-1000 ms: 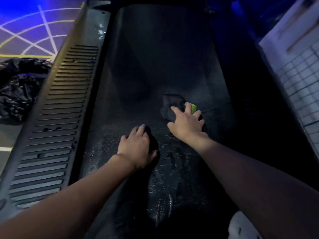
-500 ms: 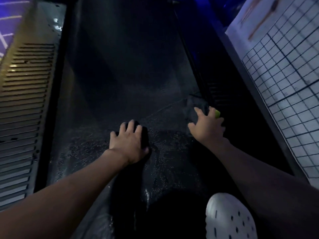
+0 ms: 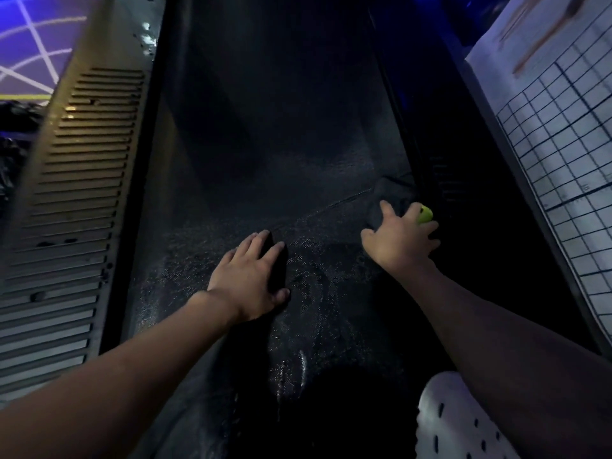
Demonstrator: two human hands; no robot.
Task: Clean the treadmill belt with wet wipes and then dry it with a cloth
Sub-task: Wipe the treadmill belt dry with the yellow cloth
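The dark treadmill belt (image 3: 265, 154) runs away from me, and its near part glistens wet around my hands. My left hand (image 3: 251, 276) rests flat on the belt's middle with fingers straight and slightly spread. My right hand (image 3: 400, 240) presses with spread fingers on a dark cloth (image 3: 390, 193) at the belt's right edge. A small yellow-green bit (image 3: 424, 214) shows at its fingertips; what it is I cannot tell. No wet wipe is visible.
A grey ribbed side rail (image 3: 76, 193) borders the belt on the left, a dark rail (image 3: 443, 180) on the right. A white gridded panel (image 3: 556, 144) stands far right. A white perforated clog (image 3: 457, 422) is at bottom right. Black plastic (image 3: 13, 134) lies far left.
My right hand has slid the cloth from the belt's middle over to its right edge. The left hand has stayed planted on the belt. My view has shifted.
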